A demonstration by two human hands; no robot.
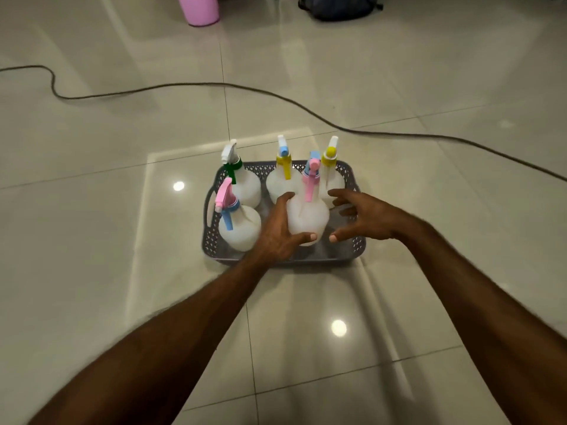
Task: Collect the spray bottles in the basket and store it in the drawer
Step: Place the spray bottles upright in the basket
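A grey perforated basket (352,250) sits on the tiled floor with several white spray bottles standing upright in it. My left hand (277,231) grips the front middle bottle (308,214), the one with a pink trigger, thumb on its near side and fingers round its left. Just to the right of that bottle my right hand (362,217) hovers with fingers spread, holding nothing. Other bottles: a pink-headed one with a blue trigger (242,228) at front left, a white-headed one with a green collar (245,182) at back left, a yellow-triggered one (282,180) at back middle, and a yellow-collared one (333,176) at back right.
A dark cable (276,95) snakes across the floor behind the basket. A pink bin (199,9) and a dark bag (337,6) stand at the far edge. No drawer is in view.
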